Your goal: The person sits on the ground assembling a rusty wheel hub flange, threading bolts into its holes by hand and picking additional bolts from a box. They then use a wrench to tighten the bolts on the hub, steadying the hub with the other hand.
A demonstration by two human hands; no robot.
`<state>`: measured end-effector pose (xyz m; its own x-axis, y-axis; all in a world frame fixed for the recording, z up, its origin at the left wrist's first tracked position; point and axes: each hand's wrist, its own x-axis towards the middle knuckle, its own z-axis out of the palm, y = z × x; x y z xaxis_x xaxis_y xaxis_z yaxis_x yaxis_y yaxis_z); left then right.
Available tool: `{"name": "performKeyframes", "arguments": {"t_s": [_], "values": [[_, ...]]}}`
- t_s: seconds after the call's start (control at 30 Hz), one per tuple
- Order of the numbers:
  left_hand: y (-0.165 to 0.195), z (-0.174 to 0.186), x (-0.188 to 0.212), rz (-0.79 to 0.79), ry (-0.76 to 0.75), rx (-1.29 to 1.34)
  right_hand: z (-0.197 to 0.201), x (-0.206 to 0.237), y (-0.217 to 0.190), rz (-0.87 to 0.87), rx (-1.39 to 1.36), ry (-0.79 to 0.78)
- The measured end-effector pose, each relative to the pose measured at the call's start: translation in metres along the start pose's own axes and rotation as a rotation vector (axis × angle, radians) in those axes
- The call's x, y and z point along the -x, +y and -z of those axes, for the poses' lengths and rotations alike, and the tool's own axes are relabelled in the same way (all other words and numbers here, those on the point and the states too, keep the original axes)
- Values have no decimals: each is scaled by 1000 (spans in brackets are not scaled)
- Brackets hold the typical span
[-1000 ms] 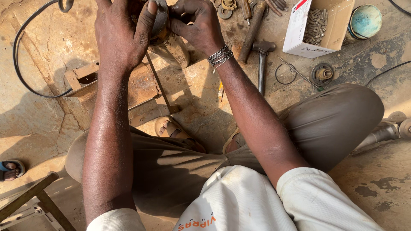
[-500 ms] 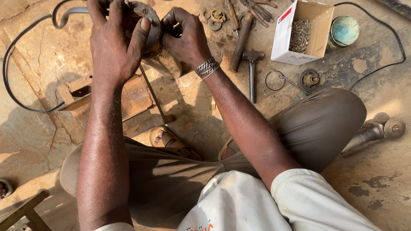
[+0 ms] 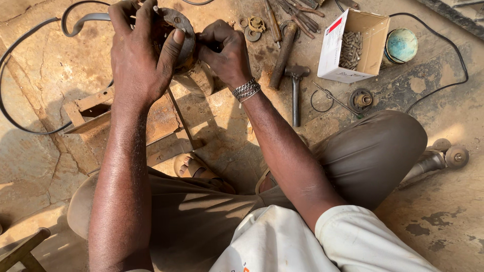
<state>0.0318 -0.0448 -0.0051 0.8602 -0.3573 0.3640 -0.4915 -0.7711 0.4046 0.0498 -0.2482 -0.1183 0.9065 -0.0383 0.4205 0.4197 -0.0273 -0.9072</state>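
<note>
The person sits cross-legged on a stone floor [image 3: 45, 166], both hands raised over the work at about 11 o'clock in the head view. The left hand [image 3: 138, 55] is wrapped around a round rusty metal part [image 3: 179, 30], fingers curled over its top and thumb pressed against its right rim; the grasp is tight. The right hand [image 3: 227, 53], with a metal bracelet [image 3: 246, 90] at the wrist, is bunched into a near fist at 3 o'clock of the part, touching its edge. The fingertips are pinched together, but what they hold, if anything, cannot be told. A second cylinder-like piece [image 3: 199, 80] sits just under the hands, partly hidden.

Below the part, at 7 o'clock, lies a rusty metal frame [image 3: 126, 121] flat on the floor. A black cable [image 3: 15, 50] loops at the left edge. At 2 o'clock of the hands, a hammer [image 3: 295, 90] lies with its handle pointing toward the person, beside a thick rusty bar [image 3: 285, 50]. Farther right stands an open white cardboard box [image 3: 353, 45] holding small metal fasteners, with a round blue-green tin [image 3: 402, 45] just beside it. A small round pulley-like piece [image 3: 361, 99] lies below the box. Loose washers [image 3: 252, 27] lie near the right hand. An angle grinder [image 3: 438, 158] rests at 4 o'clock, near the person's knee.
</note>
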Motion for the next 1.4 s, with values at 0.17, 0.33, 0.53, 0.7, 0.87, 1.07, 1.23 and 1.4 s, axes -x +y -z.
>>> {"name": "performKeyframes", "arguments": {"t_s": [0.17, 0.33, 0.53, 0.7, 0.87, 1.07, 1.23, 1.4], "values": [[3, 2, -2, -19, 23, -14, -1, 0, -8, -22, 94, 2], [5, 3, -3, 14, -18, -4, 5, -2, -13, 28, 114, -11], [-5, 10, -1, -22, -76, 134, 7, -4, -16, 17, 16, -62], [-13, 15, -2, -43, -141, 287, 10, -7, -18, 24, 245, -10], [-13, 15, 1, -112, -132, 253, 9, -5, -21, 62, 44, -92], [-3, 16, 0, -16, -165, 223, 24, -16, 0, 33, -145, -248], [6, 25, -2, 25, -220, 199, 79, -46, 77, -387, -168, 92], [14, 28, -11, 131, -324, 67, 107, -74, 187, -405, 601, 15]]}}
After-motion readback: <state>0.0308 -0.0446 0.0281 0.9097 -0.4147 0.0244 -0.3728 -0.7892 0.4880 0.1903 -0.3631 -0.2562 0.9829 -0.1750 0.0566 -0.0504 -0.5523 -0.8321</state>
